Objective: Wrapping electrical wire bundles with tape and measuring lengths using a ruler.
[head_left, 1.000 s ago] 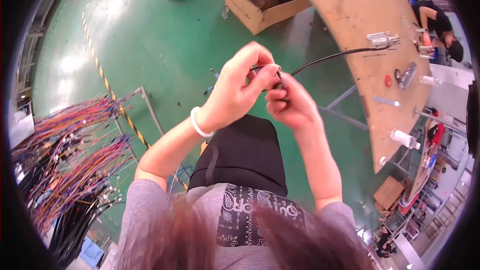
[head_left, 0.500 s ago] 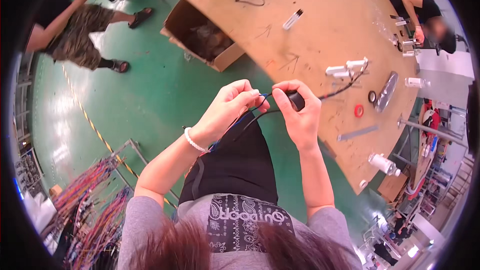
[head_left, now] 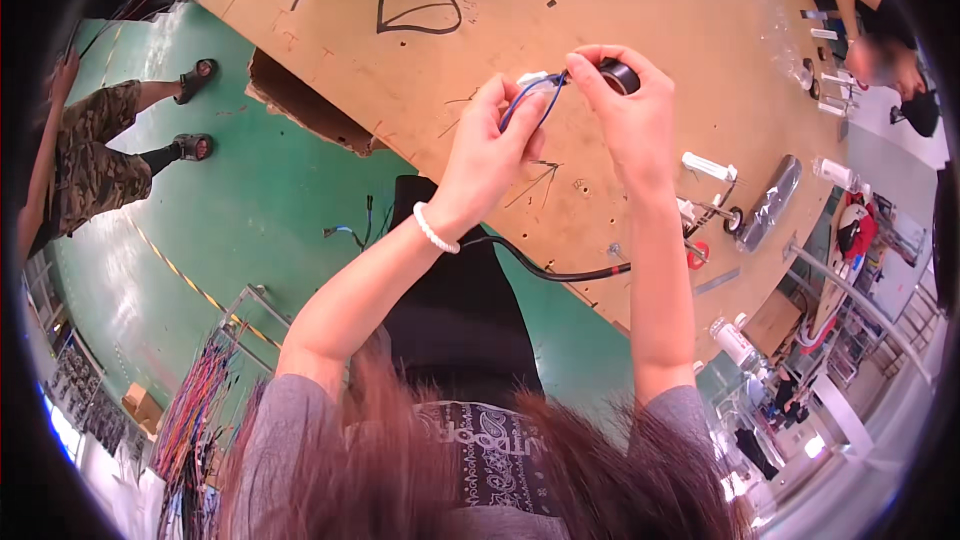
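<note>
L hand [head_left: 492, 152] pinches blue wires [head_left: 527, 100], R hand [head_left: 628, 118] grips black tape roll [head_left: 619, 75].

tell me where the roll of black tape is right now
In the head view, the roll of black tape is pinched in the right hand, above the wooden workbench, just right of the blue wires that the left hand holds.

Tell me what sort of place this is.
Probably a wiring workshop on a factory floor: a big wooden workbench, bundles of coloured wires hung on a rack, and a green painted floor with striped safety tape.
</note>
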Demonstrator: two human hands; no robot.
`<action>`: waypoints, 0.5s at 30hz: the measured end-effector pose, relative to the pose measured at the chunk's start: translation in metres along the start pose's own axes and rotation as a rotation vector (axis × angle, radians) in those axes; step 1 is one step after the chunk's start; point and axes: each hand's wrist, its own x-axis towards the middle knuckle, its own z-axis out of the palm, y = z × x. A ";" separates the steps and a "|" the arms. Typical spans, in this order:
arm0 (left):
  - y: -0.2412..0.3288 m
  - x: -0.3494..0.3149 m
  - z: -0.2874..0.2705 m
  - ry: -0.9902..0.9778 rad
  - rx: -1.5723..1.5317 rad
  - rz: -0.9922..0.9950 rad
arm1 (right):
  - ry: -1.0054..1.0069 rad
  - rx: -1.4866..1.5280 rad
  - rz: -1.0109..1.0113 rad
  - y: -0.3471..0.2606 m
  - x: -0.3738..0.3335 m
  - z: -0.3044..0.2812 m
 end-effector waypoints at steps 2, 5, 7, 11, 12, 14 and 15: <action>-0.002 -0.001 0.003 0.051 0.142 0.117 | -0.030 0.110 0.093 0.006 0.002 0.000; -0.010 0.000 0.001 0.056 0.318 0.160 | -0.016 0.106 0.173 0.005 0.003 0.000; -0.016 0.000 -0.002 0.059 0.401 0.219 | -0.003 0.093 0.185 0.005 0.002 0.003; -0.014 -0.002 -0.002 0.062 0.658 0.244 | 0.016 0.046 0.255 -0.001 0.001 0.005; -0.017 0.000 -0.005 0.047 0.705 0.223 | 0.018 0.048 0.263 0.003 0.003 0.007; -0.020 0.006 -0.011 0.030 0.753 0.199 | -0.048 0.147 0.374 0.011 0.008 0.006; -0.020 0.008 -0.016 -0.005 0.619 0.145 | -0.047 0.149 0.379 0.011 0.008 0.004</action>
